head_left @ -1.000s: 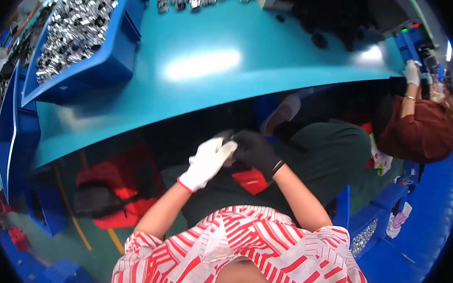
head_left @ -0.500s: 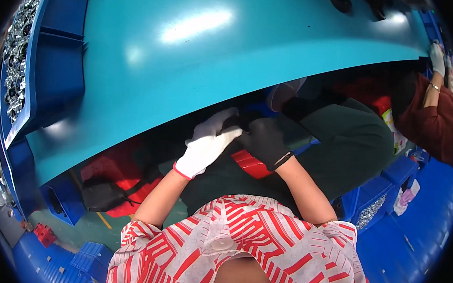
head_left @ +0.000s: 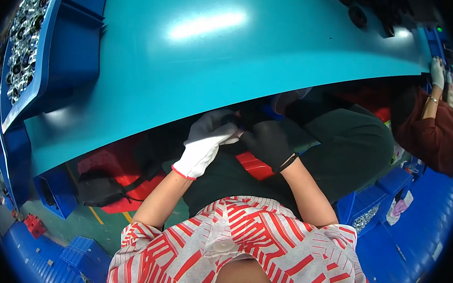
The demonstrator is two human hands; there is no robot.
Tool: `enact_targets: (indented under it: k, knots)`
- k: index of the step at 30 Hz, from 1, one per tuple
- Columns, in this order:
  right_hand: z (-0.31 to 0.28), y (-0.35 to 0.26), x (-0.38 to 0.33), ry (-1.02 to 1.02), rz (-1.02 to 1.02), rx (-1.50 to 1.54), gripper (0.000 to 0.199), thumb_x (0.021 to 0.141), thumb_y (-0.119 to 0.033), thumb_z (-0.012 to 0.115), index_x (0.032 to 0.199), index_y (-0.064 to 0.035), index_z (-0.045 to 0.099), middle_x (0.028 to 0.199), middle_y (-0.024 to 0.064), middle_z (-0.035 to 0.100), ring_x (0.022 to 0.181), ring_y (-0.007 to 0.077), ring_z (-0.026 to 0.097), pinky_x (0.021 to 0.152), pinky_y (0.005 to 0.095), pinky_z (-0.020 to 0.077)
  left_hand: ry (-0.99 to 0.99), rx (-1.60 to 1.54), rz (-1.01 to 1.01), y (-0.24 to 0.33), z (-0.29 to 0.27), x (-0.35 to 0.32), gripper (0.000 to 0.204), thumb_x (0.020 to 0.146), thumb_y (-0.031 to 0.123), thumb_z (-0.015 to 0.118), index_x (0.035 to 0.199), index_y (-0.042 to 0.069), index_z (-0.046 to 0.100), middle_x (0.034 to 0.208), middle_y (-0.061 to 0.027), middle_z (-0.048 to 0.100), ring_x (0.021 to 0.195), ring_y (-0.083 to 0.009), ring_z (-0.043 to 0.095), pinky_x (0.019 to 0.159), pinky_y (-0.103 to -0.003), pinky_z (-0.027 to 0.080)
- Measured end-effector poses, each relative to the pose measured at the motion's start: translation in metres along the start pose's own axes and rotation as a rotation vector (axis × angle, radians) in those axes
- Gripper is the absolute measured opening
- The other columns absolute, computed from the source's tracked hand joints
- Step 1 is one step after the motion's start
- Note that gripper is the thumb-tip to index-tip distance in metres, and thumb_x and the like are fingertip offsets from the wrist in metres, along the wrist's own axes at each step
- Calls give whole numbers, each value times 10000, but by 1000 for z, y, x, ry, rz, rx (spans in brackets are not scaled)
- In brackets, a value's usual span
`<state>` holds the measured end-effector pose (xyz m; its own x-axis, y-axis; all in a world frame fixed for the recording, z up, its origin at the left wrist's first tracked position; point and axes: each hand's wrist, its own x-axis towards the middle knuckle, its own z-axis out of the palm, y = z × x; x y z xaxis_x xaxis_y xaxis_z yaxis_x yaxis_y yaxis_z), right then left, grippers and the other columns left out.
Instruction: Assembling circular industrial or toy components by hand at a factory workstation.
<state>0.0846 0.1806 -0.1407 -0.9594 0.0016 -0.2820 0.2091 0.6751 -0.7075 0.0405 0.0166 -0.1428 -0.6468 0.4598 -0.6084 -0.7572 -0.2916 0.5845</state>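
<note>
Below the near edge of the turquoise tabletop [head_left: 151, 95], my two hands meet over my lap. My left hand [head_left: 205, 143], in a white glove with a red cuff, has its fingers curled around a small dark part [head_left: 231, 122], mostly hidden by the fingers and shadow. Close against it from the right is my right hand [head_left: 269, 144] in a black glove, its fingers bent in toward the same spot. What its fingertips pinch, if anything, is lost in the dark.
Blue bins [head_left: 74, 39] at the left hold many shiny metal parts [head_left: 27, 41]. Black ring-shaped parts [head_left: 357, 17] lie at the table's far right. A co-worker's gloved hand [head_left: 437, 72] is at the right edge. A blue crate of metal parts [head_left: 373, 202] stands at lower right.
The view has shifted slightly, so the table and bins sit differently in it. My hands stay together over the lap, with small finger movements; the right hand has drawn slightly lower.
</note>
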Motion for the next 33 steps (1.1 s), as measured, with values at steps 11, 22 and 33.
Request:
enact_targets:
  k: [11, 22, 33]
  knots:
    - [10, -11, -2, -39, -242, -301, 130, 751, -145, 600, 691, -47, 661, 650, 161, 615, 587, 343, 614, 558, 422, 491, 95, 335, 79, -17, -14, 4, 371, 798, 31, 677, 1141, -37, 553, 974, -140, 618, 787, -196, 642, 668, -286, 555]
    - [9, -21, 4, 141, -3, 473, 191, 811, -204, 653, 896, -39, 698, 715, 202, 630, 642, 368, 615, 574, 398, 475, -36, 24, 21, -7, -17, -8, 337, 876, 21, 552, 1208, -26, 519, 1002, -139, 595, 860, -200, 625, 703, -298, 542]
    - [13, -11, -3, 70, -210, -192, 263, 807, -275, 638, 679, -46, 653, 639, 161, 606, 602, 334, 607, 564, 426, 475, 36, -196, 45, -24, -16, -7, 357, 864, 25, 580, 1216, -7, 530, 1066, -107, 575, 862, -183, 577, 773, -331, 508]
